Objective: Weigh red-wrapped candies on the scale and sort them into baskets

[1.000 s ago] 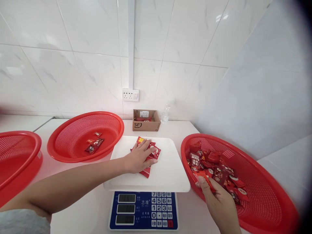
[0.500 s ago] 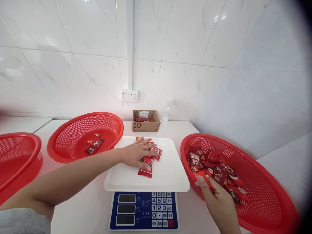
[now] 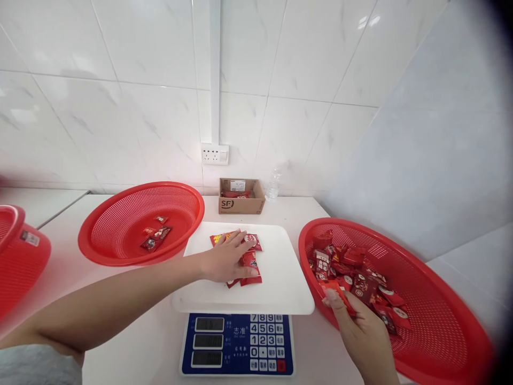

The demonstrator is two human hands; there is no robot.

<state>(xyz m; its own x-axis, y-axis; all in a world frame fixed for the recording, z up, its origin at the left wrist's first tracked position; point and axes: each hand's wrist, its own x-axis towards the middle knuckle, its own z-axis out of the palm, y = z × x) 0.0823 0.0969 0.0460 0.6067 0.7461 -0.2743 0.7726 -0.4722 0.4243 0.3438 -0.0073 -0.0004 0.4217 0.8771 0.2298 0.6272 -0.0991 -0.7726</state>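
Red, glossy snack packets (image 3: 251,261) are laid in a loose cluster on the white weighing tray (image 3: 282,267) of a digital scale (image 3: 238,345), and across them the left hand (image 3: 226,261) is placed palm down, its fingers spread and nothing visibly gripped; whether any packet is pressed by the palm cannot be told. One yellow-printed corner is left showing beyond the knuckles, and other packets are seen beside the fingertips and below the thumb. By the right hand (image 3: 360,323) an orange-red packet (image 3: 334,293) is pinched between thumb and fingers, at the near rim of a red perforated plastic basket (image 3: 436,283), in which a heap of red and dark-red packets (image 3: 363,286) is gathered towards the tray side. Below the tray, the blue front panel is fitted with three grey displays (image 3: 207,341) and a white keypad (image 3: 266,342). To the left on the white worktop (image 3: 128,331), a red colander (image 3: 86,246) is occupied by a few small packets (image 3: 156,239), and another red basket (image 3: 30,272) is cut off by the picture edge. Behind the tray, red packages are contained in an SF-marked cardboard box (image 3: 244,207), beside which a clear plastic bottle (image 3: 273,185) is stood.
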